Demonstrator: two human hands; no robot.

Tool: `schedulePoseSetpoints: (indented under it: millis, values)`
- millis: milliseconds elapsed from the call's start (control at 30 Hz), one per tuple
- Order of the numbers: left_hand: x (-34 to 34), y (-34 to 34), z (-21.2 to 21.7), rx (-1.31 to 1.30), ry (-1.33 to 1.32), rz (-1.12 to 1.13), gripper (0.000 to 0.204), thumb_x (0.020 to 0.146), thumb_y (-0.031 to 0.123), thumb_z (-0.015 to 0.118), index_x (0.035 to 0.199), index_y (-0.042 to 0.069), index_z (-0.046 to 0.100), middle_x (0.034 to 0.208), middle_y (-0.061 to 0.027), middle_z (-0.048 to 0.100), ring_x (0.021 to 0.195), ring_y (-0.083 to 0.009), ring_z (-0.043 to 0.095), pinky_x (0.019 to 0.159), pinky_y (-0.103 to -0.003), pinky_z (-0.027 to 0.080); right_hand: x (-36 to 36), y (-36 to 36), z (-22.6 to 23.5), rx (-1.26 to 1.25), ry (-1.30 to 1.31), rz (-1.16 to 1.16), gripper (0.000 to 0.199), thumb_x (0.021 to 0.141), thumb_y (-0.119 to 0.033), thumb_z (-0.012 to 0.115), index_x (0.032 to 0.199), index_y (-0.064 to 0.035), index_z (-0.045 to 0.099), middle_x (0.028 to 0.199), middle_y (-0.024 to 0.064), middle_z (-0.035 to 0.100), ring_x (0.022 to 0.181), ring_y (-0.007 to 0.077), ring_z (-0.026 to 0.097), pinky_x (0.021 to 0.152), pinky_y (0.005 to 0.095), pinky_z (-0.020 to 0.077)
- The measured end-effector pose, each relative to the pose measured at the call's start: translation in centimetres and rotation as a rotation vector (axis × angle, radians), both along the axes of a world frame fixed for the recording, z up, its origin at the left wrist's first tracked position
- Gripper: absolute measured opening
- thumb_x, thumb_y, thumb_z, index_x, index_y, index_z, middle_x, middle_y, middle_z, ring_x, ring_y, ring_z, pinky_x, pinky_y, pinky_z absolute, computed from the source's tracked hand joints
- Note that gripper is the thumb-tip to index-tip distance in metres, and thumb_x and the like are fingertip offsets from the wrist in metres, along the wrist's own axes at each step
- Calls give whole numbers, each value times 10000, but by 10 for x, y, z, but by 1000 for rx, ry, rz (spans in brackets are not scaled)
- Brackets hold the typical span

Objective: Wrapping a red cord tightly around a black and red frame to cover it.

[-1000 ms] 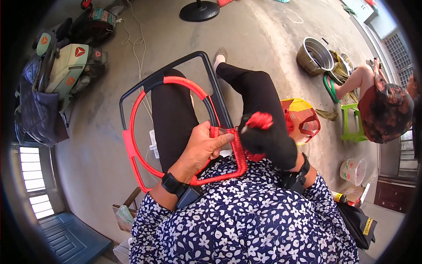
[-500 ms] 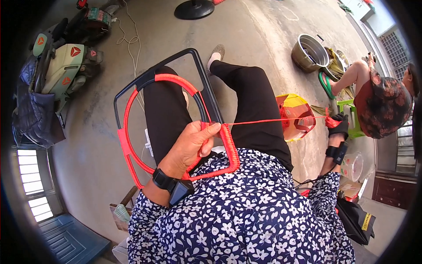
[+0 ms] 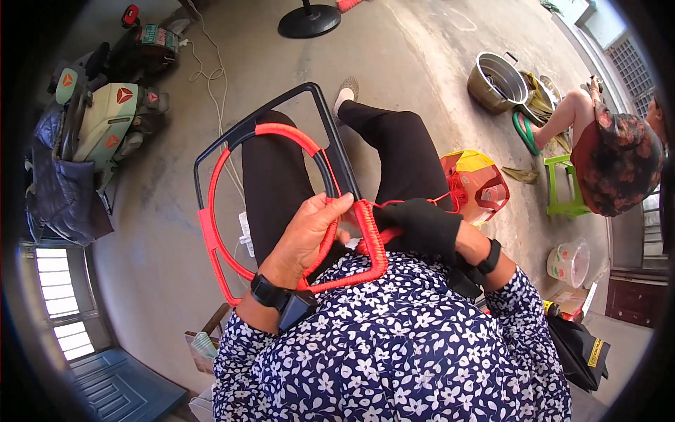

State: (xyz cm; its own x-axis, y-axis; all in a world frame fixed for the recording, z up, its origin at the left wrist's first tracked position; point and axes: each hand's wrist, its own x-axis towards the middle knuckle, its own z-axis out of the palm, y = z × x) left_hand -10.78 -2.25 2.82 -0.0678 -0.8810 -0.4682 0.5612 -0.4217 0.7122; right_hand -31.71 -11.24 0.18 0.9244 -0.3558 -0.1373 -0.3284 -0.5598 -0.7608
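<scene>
A black frame [image 3: 339, 151] with an inner ring lies slanted over my lap, its near side and parts of the ring wrapped in red cord. My left hand [image 3: 309, 228] is closed around the ring and the frame's right bar, thumb on top at the end of the tight cord winding [image 3: 373, 243]. My right hand [image 3: 427, 226], in a black glove, is just right of that bar with its fingertips partly hidden behind it. Below the glove shows a small bundle of red cord [image 3: 389, 238] in its grip. A slack strand loops above the glove.
A red and yellow bag [image 3: 477, 184] with red cord inside stands by my right leg. To the right, another person sits on a green stool [image 3: 560, 184] near a metal pot [image 3: 496, 83]. A scooter [image 3: 109, 123] stands at the left; a black round base [image 3: 309, 22] is ahead.
My right hand has come in from far right to beside the frame, bringing the red cord bundle. The strand, stretched taut before, is now slack. My left hand keeps its hold.
</scene>
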Motion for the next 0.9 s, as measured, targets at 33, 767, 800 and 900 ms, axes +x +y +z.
schedulePoseSetpoints:
  millis: [33,767,800,900]
  values:
    - [-1,0,0,8,-7,42,212,986,241,535,1020,35,565,887,-65,613,699,-125,619,541,-237,500,5,-2,-4,58,-62,5,335,734,-146,739,1030,-33,631,887,175,654,845,347,642,740,396,506]
    - [3,-6,-13,47,100,337,469,1010,454,395,1154,43,570,960,-73,666,730,-174,667,534,-315,547,60,11,56,-547,-346,87,419,743,-137,746,1135,-70,616,1267,181,533,1251,352,463,981,401,423]
    - [9,-4,-15,-5,199,259,381,1005,367,444,1154,41,572,974,-79,662,806,-176,661,704,-326,541,57,12,57,-44,-397,-99,389,751,-98,716,1125,-65,612,1284,188,520,1267,357,445,978,386,420]
    - [12,-2,-28,-12,209,195,311,977,277,533,1124,6,579,963,-90,659,802,-166,649,692,-297,533,46,7,63,375,-426,-288,359,758,-47,678,1110,-54,604,1259,186,531,1225,349,466,939,370,432]
